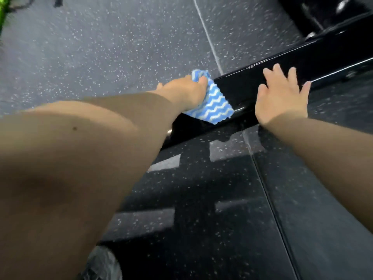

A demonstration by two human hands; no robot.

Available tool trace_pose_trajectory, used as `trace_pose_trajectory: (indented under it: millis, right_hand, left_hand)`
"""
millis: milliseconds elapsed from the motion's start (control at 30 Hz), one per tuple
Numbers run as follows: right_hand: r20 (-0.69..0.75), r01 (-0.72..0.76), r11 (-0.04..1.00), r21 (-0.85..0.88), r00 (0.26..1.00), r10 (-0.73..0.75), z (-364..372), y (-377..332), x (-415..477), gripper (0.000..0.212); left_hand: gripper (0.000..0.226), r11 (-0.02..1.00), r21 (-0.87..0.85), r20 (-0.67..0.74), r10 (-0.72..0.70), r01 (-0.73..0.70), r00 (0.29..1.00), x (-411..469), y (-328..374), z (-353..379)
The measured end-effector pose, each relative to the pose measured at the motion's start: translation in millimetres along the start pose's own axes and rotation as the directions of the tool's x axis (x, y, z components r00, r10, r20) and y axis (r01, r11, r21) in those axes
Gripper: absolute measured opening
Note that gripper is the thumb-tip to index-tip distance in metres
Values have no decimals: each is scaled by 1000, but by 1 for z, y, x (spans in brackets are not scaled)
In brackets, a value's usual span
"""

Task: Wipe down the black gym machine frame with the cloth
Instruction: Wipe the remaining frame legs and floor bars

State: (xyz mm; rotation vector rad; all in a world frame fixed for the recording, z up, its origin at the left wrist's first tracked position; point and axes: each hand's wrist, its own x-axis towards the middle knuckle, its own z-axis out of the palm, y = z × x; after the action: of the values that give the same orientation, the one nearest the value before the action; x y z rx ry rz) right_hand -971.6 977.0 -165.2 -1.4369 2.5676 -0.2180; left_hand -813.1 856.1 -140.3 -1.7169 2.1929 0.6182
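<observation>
Cloth [215,104], one, gripped by left hand [185,93]; right hand [282,100] on frame [242,87].

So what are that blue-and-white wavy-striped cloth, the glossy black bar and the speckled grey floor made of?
Blue-and-white wavy-striped cloth: probably thin non-woven wipe fabric, matte; it crumples softly in the left hand. Glossy black frame bar: likely painted or powder-coated metal; straight edges, mirror-like highlights. Speckled grey floor: seemingly rubber tile, matte, white flecks, a seam line.
</observation>
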Motion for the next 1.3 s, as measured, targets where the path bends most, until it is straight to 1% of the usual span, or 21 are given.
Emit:
trace_pose_trajectory:
  millis: [67, 133, 233, 333, 400, 467, 533, 567, 633, 667, 733, 800, 867, 900, 967, 1033, 1067, 1133, 1200, 1233, 1300]
  right_hand:
    - [-19, -9, 998, 60, 1000, 10, -2, 19, -1, 47]
    - [-104, -59, 979, 194, 991, 81, -8, 22, 3, 46]
    - [-199, 82, 959, 271, 980, -28, -21, 5, 19, 46]
    - [-24, 326, 928, 183, 945, -327, -15, -39, 33, 37]
    - [61, 379, 901, 211, 915, -399, -2, -57, 37, 37]
    - [12, 441, 879, 179, 893, -450, 4, -54, 46, 35]
    - [-72, 370, 929, -4, 927, -369, 2, -24, 66, 39]
    - [-125, 232, 969, -81, 963, -241, -2, -4, 77, 45]
    - [-184, -68, 996, -65, 981, 55, -5, 16, 85, 50]
    - [-191, -105, 992, -67, 977, 90, -1, 11, 79, 49]
    - [-205, 188, 982, -23, 960, -189, 13, -11, 50, 50]
    - [-63, 516, 855, 57, 856, -512, 14, -12, 13, 48]
    - [25, 623, 783, 12, 782, -623, 7, 22, 7, 49]
    - [12, 566, 824, -42, 825, -566, 2, 39, 19, 53]
    - [-105, 265, 959, -103, 956, -275, -5, 52, 53, 61]
    - [-131, -26, 988, -151, 991, 6, -2, 17, 69, 53]
    - [-135, -32, 987, -155, 991, 11, 4, -7, 66, 49]
    - [-132, 235, 969, -71, 961, -243, 15, -31, 40, 47]
    - [-79, 525, 851, -20, 848, -524, 18, -2, 10, 48]
    - [-70, 567, 823, -31, 820, -568, 17, 24, 6, 50]
    - [-106, 415, 909, -43, 903, -417, 15, 61, 13, 55]
  left_hand:
    - [47, 966, -170, -25, 192, -194, 981, 1, 60, 2]
    - [39, 855, -383, -74, 348, -349, 935, -9, 96, 3]
    - [28, 737, -551, -193, 344, -392, 919, -8, 88, 6]
    - [38, 840, -444, -314, 180, -312, 932, 0, 41, 7]
    - [39, 898, -371, -314, 116, -235, 942, -5, 15, 10]
    - [38, 931, -266, -308, 165, -251, 937, -11, 0, 17]
    - [38, 940, -182, -294, 230, -290, 928, -13, -7, 25]
    - [39, 940, -169, -302, 236, -295, 924, -13, -8, 27]
    - [38, 945, -138, -347, 233, -296, 908, -11, -8, 29]
    - [38, 946, -132, -361, 233, -297, 903, -12, -7, 31]
    - [38, 944, -130, -379, 234, -302, 895, -13, -8, 33]
    - [38, 936, -139, -357, 256, -322, 898, -10, -12, 31]
    - [38, 934, -131, -326, 276, -333, 904, -11, -15, 27]
    - [38, 934, -127, -312, 281, -333, 907, -11, -13, 24]
    - [37, 942, -127, -313, 259, -310, 914, -12, -8, 25]
    - [35, 958, -116, -359, 204, -261, 911, -12, -2, 28]
    - [34, 961, -120, -385, 185, -248, 904, -12, 3, 30]
    - [33, 960, -133, -409, 174, -247, 896, -11, 5, 31]
    - [33, 955, -130, -383, 200, -267, 902, -13, 1, 29]
    - [34, 953, -126, -379, 211, -276, 901, -14, 1, 26]
    - [36, 942, -134, -387, 237, -308, 891, -12, 10, 21]
